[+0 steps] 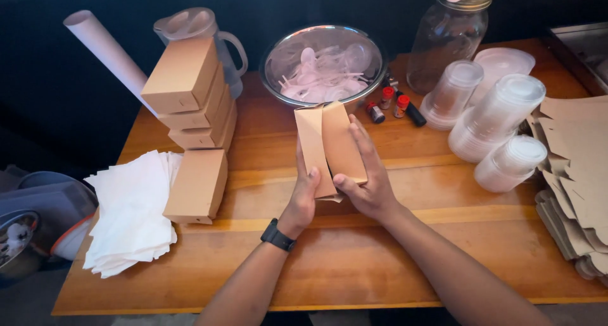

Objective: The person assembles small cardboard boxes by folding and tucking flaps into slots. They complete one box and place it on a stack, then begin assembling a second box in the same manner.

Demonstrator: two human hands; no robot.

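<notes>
Cardboard box (330, 147), half-folded, is held above the middle of the wooden table (354, 269): left hand (303, 196) clasps its near left edge, right hand (368, 174) wraps its right panel. Pressing the creases squarely should keep the walls straight. Finished boxes (190, 98) stack far left, beside white napkins (130, 212); flat blanks (573, 174) lie right. A steel bowl (323, 63) of plastic spoons sits beyond, against a dark room.
</notes>
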